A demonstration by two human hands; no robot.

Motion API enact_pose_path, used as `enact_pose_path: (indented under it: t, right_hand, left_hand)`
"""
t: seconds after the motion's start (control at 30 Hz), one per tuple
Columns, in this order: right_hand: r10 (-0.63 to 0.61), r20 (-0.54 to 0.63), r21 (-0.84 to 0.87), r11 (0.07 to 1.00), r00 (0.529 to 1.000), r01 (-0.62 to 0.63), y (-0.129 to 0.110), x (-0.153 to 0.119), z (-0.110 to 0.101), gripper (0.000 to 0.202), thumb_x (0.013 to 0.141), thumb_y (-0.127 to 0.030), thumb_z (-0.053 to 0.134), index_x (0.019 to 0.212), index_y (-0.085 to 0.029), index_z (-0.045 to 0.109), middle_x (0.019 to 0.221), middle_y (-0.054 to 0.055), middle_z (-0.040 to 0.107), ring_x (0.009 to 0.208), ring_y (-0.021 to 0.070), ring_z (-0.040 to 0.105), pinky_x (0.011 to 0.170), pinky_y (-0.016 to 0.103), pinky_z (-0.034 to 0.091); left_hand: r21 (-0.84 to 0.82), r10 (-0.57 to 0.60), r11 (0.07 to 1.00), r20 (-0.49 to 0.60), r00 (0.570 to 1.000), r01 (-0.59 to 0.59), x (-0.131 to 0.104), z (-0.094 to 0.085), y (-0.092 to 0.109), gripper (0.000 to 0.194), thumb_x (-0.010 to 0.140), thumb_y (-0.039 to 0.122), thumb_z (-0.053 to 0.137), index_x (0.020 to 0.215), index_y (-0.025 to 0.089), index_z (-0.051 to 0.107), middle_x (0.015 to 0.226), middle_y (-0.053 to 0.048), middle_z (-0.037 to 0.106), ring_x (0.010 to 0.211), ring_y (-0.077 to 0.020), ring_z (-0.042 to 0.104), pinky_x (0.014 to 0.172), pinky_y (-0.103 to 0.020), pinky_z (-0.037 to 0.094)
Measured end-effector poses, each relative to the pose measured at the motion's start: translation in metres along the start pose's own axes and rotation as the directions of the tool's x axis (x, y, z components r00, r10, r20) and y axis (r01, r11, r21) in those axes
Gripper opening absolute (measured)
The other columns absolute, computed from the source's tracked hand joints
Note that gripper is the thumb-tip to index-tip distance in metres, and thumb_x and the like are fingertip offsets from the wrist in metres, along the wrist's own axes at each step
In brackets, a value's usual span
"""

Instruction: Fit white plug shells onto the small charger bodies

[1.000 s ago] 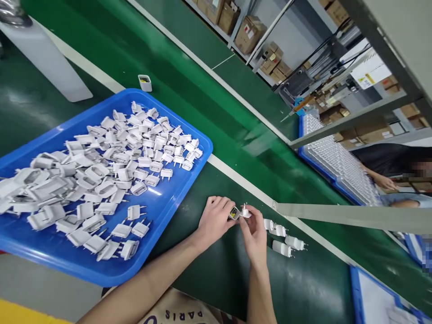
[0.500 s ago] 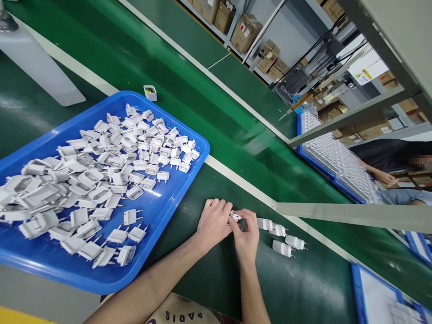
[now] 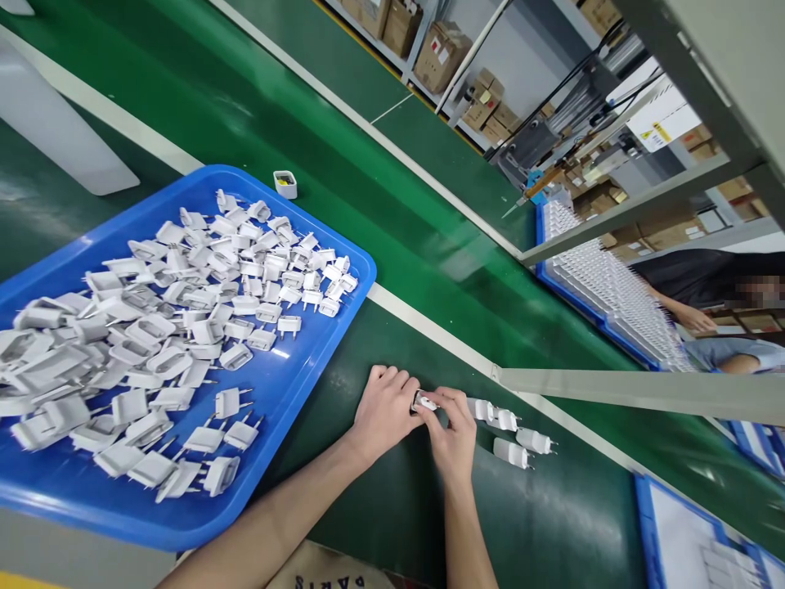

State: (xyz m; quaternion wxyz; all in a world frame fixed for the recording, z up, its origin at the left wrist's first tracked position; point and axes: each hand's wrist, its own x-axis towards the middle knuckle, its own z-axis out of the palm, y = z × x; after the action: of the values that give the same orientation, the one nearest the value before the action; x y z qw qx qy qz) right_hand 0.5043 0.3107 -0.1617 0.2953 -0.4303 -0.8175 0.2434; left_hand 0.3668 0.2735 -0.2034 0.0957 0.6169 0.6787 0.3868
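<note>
A white plug piece [image 3: 427, 402] is clamped in the grip of left hand [image 3: 388, 411] and right hand [image 3: 455, 435], apparently for steadiness.

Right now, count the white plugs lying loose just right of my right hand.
4: one plug nearest the right hand, a second plug right of it, a third plug farthest right, a fourth plug lowest of the four. The hand may hide more.
</note>
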Motion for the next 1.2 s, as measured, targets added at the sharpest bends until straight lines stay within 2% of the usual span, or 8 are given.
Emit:
enact_pose_path:
  t: [0.4, 0.67, 0.9, 1.2]
  right_hand:
    - [-0.06, -0.001, 0.033, 0.998, 0.998, 0.06, 0.013, 0.003, 0.003, 0.01, 0.096, -0.031, 0.07, 0.098, -0.024, 0.077, 0.091, 0.006, 0.067, 0.085, 0.023, 0.063, 0.074, 0.039, 0.056]
    - [-0.004, 0.025, 0.037, 0.999, 1.0, 0.003, 0.012, 0.003, 0.002, 0.01, 0.095, -0.033, 0.071, 0.099, -0.027, 0.078, 0.095, 0.006, 0.059, 0.086, 0.0218, 0.062, 0.077, 0.038, 0.056]
    - [0.031, 0.078, -0.009, 1.0, 0.996, -0.03, 0.004, 0.004, -0.005, 0.011, 0.097, -0.032, 0.069, 0.098, -0.024, 0.076, 0.094, 0.006, 0.065, 0.087, 0.0228, 0.064, 0.077, 0.038, 0.055]
    - [-0.064, 0.156, -0.042, 0.997, 0.986, 0.072, 0.003, 0.011, -0.011, 0.005, 0.098, -0.025, 0.068, 0.1, -0.024, 0.072, 0.095, 0.006, 0.068, 0.087, 0.0226, 0.065, 0.075, 0.037, 0.055]
  left_hand:
    - [0.005, 0.016, 1.0, -0.018, 1.0, -0.016, 0.001, 0.0, 0.0, 0.016, 0.08, 0.02, 0.07, 0.074, 0.02, 0.056, 0.071, 0.0, 0.055, 0.073, -0.0203, 0.047, 0.076, -0.039, 0.034]
    - [0.001, 0.003, 1.0, -0.003, 1.0, -0.003, 0.003, 0.0, 0.0, 0.017, 0.077, 0.019, 0.071, 0.072, 0.02, 0.055, 0.069, 0.0, 0.053, 0.072, -0.02, 0.047, 0.076, -0.039, 0.034]
    - [-0.006, 0.006, 1.0, -0.013, 1.0, -0.006, 0.003, 0.0, 0.0, 0.018, 0.079, 0.019, 0.069, 0.071, 0.02, 0.053, 0.068, 0.0, 0.052, 0.071, -0.0197, 0.046, 0.077, -0.039, 0.033]
    - [-0.013, -0.01, 1.0, 0.021, 1.0, 0.01, 0.003, 0.0, 0.0, 0.018, 0.078, 0.018, 0.069, 0.072, 0.021, 0.052, 0.069, 0.0, 0.052, 0.071, -0.0198, 0.046, 0.077, -0.039, 0.033]
